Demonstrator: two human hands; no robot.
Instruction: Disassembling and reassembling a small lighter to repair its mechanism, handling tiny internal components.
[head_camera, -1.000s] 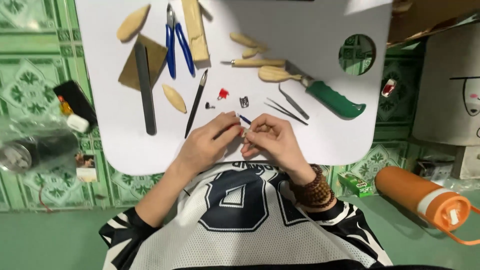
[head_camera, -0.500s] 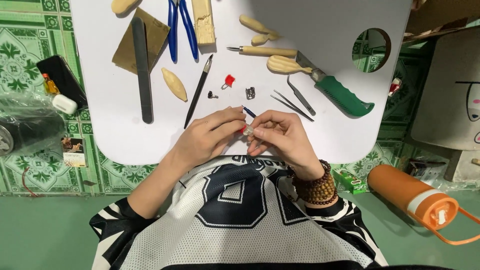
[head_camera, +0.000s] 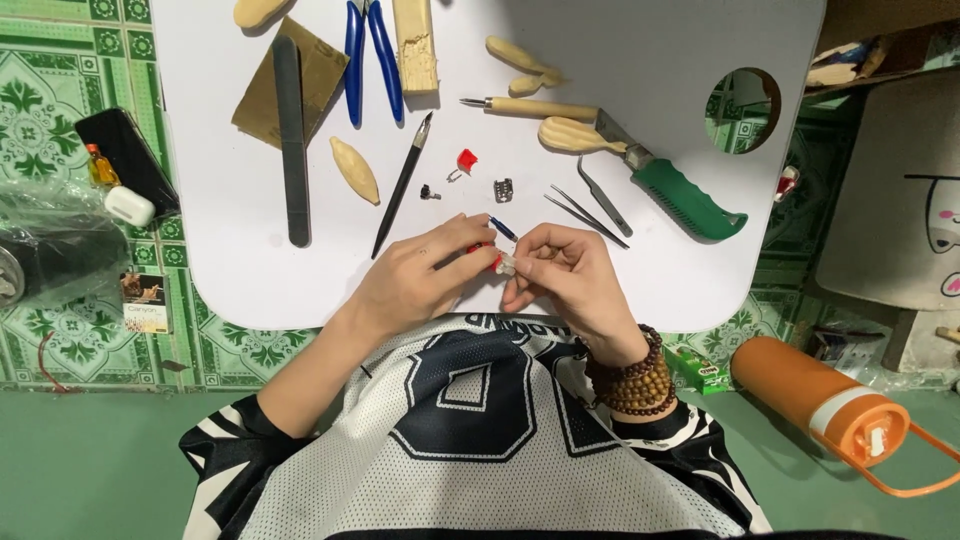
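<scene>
My left hand (head_camera: 420, 275) and my right hand (head_camera: 565, 270) meet at the near edge of a white table (head_camera: 620, 60). Between their fingertips sits a small red and clear part (head_camera: 498, 260), pinched from both sides. A thin blue-tipped tool (head_camera: 503, 228) sticks up from my left fingers. Just beyond the hands lie metal tweezers (head_camera: 590, 212), a small metal clip (head_camera: 503, 189), a tiny red piece (head_camera: 466, 160) and a black pen-like tool (head_camera: 403, 184).
Farther back lie a green-handled saw (head_camera: 680, 185), carved wooden pieces (head_camera: 355, 170), blue pliers (head_camera: 368, 55), a dark file (head_camera: 290, 140) on sandpaper and a wood block (head_camera: 415, 45). An orange bottle (head_camera: 825, 405) lies on the floor at right. A phone (head_camera: 125, 155) and earbud case lie left.
The view has shifted so the table sits higher in frame. Both hands stay together on the small part, with only slight finger movement.
</scene>
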